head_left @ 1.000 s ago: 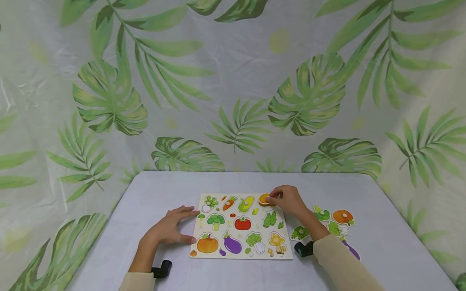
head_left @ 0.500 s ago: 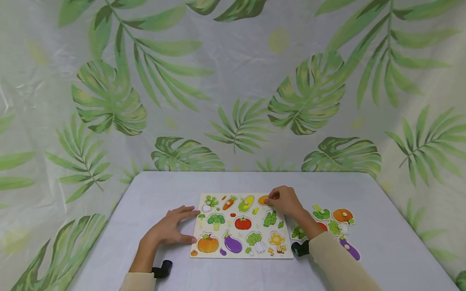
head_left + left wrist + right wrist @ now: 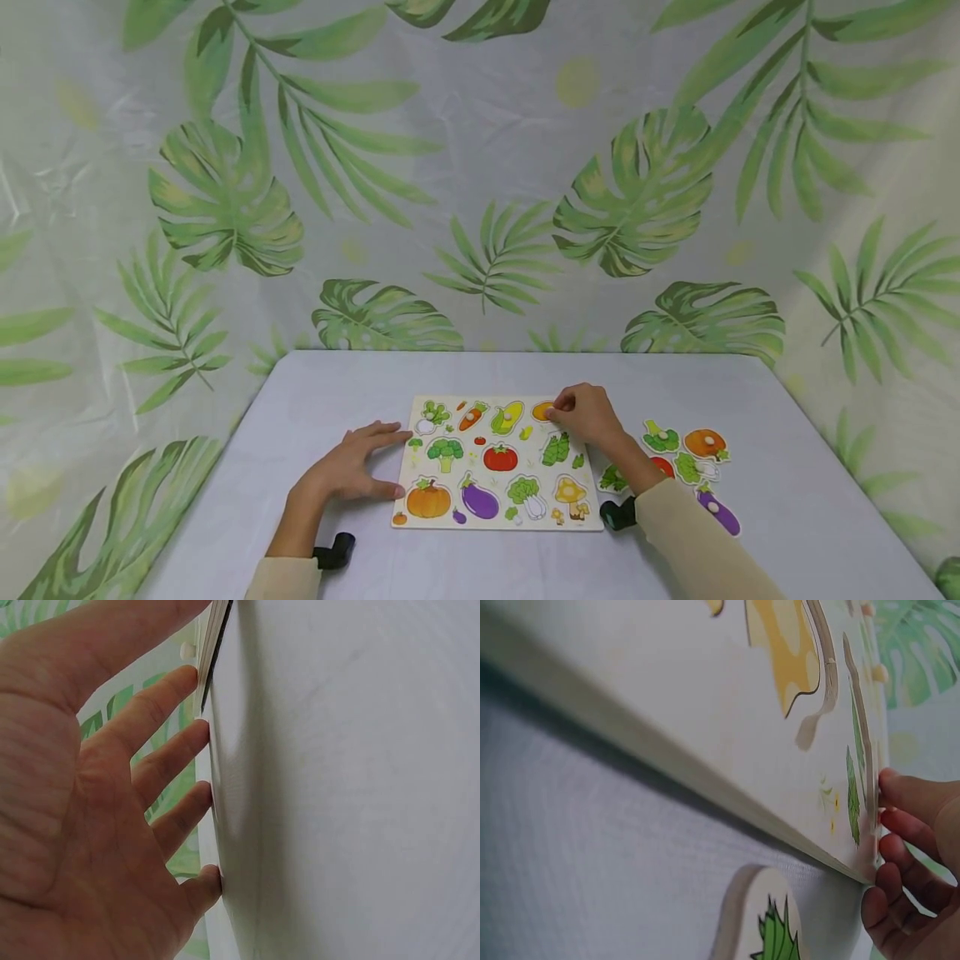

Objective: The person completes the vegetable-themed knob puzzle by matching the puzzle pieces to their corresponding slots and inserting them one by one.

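Note:
A white puzzle board (image 3: 528,457) with printed vegetables lies mid-table. My left hand (image 3: 348,468) is at its left edge, thumb and fingers spread and touching the side. In the left wrist view, the left hand's (image 3: 112,817) fingers extend straight toward the board's edge. At the far right corner, my right hand (image 3: 592,417) pinches a round orange puzzle piece (image 3: 541,411), partly hidden by the fingertips. Its slot lies under it. In the right wrist view, the right hand (image 3: 922,862) has curled fingers at the board's far edge; the piece is not clear there. Carrot (image 3: 472,416) and corn (image 3: 507,417) pieces with knobs sit in the board.
Loose pieces lie right of the board: broccoli (image 3: 662,437), pumpkin (image 3: 706,444), bok choy (image 3: 690,468), eggplant (image 3: 717,510), a green leafy piece (image 3: 612,477) and a red one (image 3: 663,466) partly behind the right forearm. A leaf-print curtain (image 3: 480,167) hangs behind the table.
The right hand has shifted very slightly left and pressed the orange piece lower into the board's corner. The left hand stays at the left edge.

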Available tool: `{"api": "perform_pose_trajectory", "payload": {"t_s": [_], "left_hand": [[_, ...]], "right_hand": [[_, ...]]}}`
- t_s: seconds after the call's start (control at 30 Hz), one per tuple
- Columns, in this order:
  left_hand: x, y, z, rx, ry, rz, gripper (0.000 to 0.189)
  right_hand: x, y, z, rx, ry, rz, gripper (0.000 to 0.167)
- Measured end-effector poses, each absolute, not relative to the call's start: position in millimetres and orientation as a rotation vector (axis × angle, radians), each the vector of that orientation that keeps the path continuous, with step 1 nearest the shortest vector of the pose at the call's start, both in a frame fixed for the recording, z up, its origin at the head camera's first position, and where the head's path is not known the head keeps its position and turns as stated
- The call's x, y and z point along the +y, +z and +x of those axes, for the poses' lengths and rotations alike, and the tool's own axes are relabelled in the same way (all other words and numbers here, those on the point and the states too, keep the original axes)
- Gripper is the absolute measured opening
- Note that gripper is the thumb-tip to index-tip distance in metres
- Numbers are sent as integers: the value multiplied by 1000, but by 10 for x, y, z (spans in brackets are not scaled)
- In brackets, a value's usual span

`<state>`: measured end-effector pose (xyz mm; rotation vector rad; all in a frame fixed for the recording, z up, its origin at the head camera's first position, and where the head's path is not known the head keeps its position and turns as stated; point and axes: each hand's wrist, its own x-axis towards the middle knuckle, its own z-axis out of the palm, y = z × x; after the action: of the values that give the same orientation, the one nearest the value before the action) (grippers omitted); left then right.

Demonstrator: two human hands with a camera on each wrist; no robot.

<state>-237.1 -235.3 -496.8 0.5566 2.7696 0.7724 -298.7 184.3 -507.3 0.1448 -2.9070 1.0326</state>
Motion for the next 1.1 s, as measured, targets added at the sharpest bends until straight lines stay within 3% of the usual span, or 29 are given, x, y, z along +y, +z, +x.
{"api": "perform_pose_trajectory", "payload": {"t_s": [0.6, 1.1], "left_hand": [[-2355, -4974, -2390, 2769, 769, 564, 88], [-2365, -5001, -2380, 2784, 753, 553, 88]], "right_hand": [[1936, -4852, -2848, -2877, 1004, 214, 21], [2361, -4680, -2716, -2815, 904, 196, 19]]}}
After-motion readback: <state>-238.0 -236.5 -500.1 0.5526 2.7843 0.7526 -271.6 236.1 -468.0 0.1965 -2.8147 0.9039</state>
